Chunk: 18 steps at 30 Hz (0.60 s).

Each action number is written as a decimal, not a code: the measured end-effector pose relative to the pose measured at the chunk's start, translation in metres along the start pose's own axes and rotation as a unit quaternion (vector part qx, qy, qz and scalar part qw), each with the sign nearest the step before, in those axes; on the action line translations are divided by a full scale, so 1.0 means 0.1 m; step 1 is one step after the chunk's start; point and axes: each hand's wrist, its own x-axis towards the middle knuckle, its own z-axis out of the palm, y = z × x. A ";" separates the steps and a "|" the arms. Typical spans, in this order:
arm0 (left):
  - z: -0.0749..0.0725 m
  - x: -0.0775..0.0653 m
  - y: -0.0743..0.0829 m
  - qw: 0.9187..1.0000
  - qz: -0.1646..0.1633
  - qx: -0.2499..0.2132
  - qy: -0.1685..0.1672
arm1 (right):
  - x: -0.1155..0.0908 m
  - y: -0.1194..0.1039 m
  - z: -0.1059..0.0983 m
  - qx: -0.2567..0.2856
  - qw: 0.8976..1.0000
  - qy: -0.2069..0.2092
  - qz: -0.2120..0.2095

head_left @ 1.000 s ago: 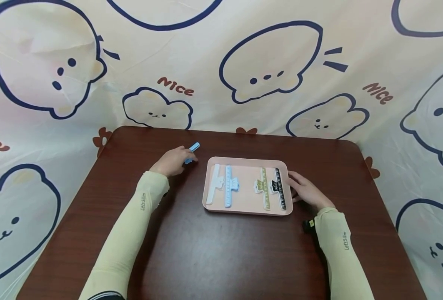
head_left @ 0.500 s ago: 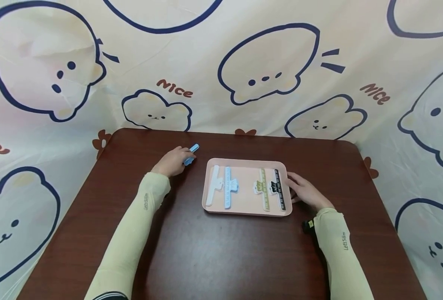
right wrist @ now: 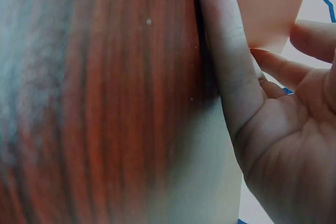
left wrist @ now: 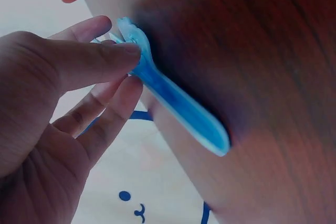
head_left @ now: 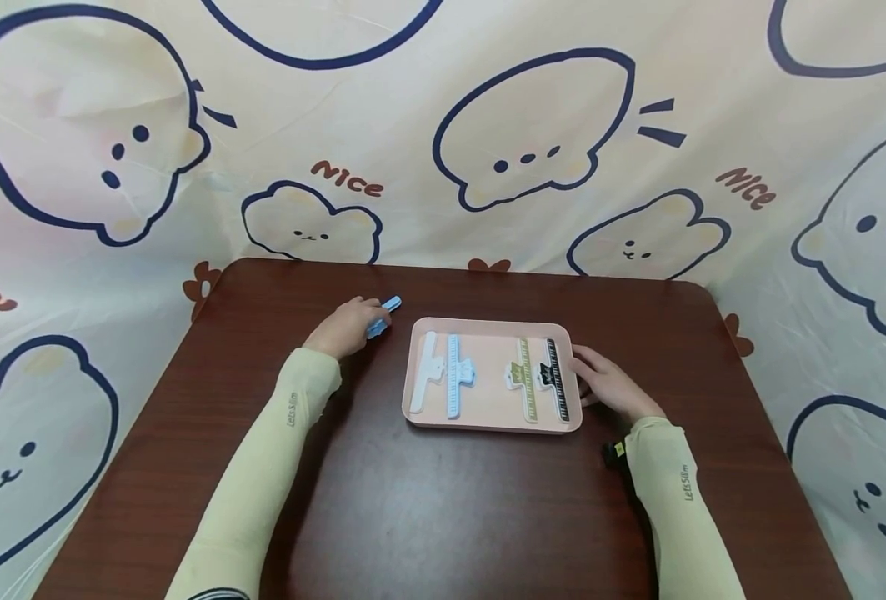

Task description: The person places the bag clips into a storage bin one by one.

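My left hand (head_left: 347,327) pinches a blue clip (left wrist: 181,106) between thumb and fingertips, left of the tray and close over the table. The clip's long, narrow bar points away from the fingers in the left wrist view; its handle end is partly hidden by the thumb. My right hand (head_left: 613,385) rests at the right side of the pink tray (head_left: 488,423), fingers extended against its rim. Inside the tray lie a white clip (head_left: 423,372), a light blue ruler clip (head_left: 453,377), a green ruler clip (head_left: 528,381) and a black ruler clip (head_left: 558,381), all lengthwise and apart.
The dark brown wooden table (head_left: 443,517) has rounded far corners. A cream curtain (head_left: 412,108) printed with cartoon animals surrounds its back and sides. A small black object (head_left: 614,454) sits by the right sleeve's cuff.
My left hand has drawn its fingers in on the blue clip, which has shifted slightly nearer to me. The right hand and the tray's clips stay in place.
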 end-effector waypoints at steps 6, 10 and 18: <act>-0.11 -0.07 0.02 0.999 -0.013 -0.036 0.011 | 0.01 0.00 -0.01 -0.001 1.000 0.003 -0.001; -0.16 -0.11 0.01 0.998 -0.029 -0.058 0.007 | 0.01 -0.01 0.00 0.001 1.000 0.002 -0.004; -0.29 -0.18 0.01 0.996 -0.046 -0.074 0.014 | 0.00 -0.03 0.02 0.007 1.000 0.001 -0.004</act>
